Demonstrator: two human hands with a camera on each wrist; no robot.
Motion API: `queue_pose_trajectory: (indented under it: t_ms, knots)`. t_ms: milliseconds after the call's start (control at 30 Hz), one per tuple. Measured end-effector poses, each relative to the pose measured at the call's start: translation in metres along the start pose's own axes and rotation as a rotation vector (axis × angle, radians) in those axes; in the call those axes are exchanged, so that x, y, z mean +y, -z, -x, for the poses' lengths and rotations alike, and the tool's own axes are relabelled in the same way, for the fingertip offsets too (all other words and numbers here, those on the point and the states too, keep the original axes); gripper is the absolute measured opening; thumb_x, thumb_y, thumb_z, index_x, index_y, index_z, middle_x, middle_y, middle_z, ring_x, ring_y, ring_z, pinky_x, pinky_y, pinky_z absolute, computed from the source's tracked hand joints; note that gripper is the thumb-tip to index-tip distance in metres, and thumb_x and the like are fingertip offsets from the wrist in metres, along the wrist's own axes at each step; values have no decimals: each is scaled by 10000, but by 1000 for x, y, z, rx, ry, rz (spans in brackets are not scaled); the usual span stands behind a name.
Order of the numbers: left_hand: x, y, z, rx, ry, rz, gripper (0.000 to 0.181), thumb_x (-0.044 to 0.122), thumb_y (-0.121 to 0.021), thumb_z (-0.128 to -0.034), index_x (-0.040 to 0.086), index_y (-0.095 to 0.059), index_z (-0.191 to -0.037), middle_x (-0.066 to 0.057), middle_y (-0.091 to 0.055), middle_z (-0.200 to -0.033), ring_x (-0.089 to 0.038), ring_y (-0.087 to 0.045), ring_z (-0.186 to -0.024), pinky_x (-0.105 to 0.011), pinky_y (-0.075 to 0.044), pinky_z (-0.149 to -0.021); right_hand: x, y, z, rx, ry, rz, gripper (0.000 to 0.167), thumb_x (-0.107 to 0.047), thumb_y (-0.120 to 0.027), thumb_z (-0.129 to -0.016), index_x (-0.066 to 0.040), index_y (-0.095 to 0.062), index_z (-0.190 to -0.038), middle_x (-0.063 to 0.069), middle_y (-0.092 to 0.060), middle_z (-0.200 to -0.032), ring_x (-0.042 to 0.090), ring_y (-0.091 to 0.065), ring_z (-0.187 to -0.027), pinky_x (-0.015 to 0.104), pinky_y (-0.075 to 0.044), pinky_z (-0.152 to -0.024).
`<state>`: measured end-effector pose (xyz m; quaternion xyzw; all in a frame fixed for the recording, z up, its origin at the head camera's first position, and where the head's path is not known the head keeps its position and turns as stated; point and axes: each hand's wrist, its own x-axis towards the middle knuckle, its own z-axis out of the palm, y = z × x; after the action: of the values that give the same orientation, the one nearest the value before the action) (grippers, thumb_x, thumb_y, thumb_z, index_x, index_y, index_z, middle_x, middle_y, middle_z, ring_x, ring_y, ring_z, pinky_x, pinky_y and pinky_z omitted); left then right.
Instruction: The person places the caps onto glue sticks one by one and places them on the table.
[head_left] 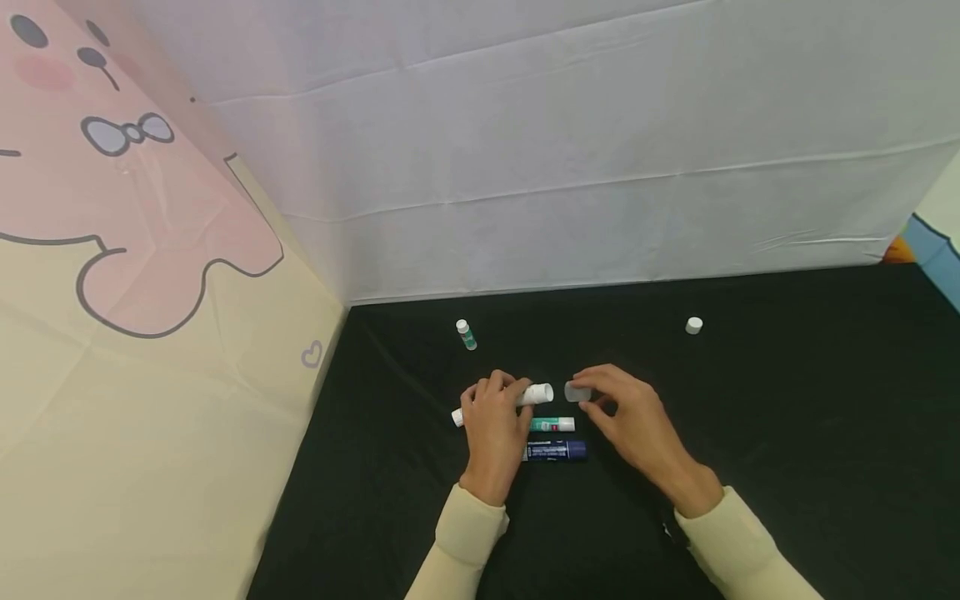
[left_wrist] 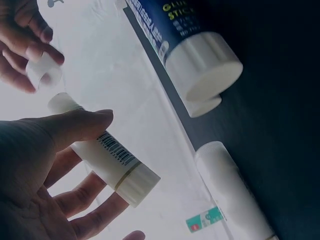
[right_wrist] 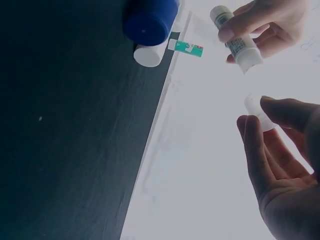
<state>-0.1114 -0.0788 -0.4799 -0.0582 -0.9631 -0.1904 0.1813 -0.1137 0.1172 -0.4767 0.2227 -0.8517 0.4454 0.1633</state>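
My left hand [head_left: 495,433] grips a white glue stick [left_wrist: 112,150] between thumb and fingers, its barcode showing in the left wrist view. The stick's near-level end points toward my right hand [head_left: 633,421]. Thumb and fingertips of that hand pinch a translucent whitish cap [head_left: 577,392], held a short gap away from the end of the stick. Below the left hand lie a green glue stick [head_left: 552,424] with white ends and a larger dark blue glue stick [head_left: 555,451], both partly hidden by that hand in the head view.
A small green-and-white glue stick [head_left: 467,335] is farther back on the black cloth [head_left: 795,433]. At the back right sits a white cap [head_left: 693,325]. A pale grey sheet [head_left: 525,167] rises behind the table, and a cartoon-printed sheet [head_left: 150,417] stands along the left.
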Motion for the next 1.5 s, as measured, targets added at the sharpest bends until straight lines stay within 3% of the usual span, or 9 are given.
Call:
queue_pose_trajectory:
  t_ms: [733,1033,1333,1500]
  knots:
    - [11,-6,5,2,-70,-39,301,93,-917,-788,179,-841,-1066,-7,-707,-1001,-212,-658,-927,-520,-504,-971,-1,-3,4,-27,43,-12,408,180,-851,-755,-6,-768,-1109,132,-735,-1146,248,-726,-947,375,-634,-715]
    - [16,-7,8,10,-132,-47,314,120,-932,-772,195,-840,-1063,10,-706,-1004,-199,-661,-923,-488,-514,-941,0,-4,7,-42,55,-10,426,194,-850,-741,-1,-763,-1109,123,-733,-1130,236,-726,-917,384,-630,-710]
    - [18,-5,10,-31,-152,-48,343,107,-946,-754,188,-832,-1067,18,-728,-1023,-217,-690,-981,-468,-507,-907,3,-3,9,-58,33,7,417,174,-863,-740,-15,-769,-1099,103,-738,-1118,199,-712,-891,390,-623,-707]
    - [18,-4,10,-53,-215,-84,320,175,-933,-784,207,-823,-1083,56,-787,-1049,-181,-703,-965,-460,-518,-936,4,-2,10,-61,17,15,402,155,-869,-744,-32,-776,-1087,78,-750,-1087,175,-698,-874,403,-614,-704]
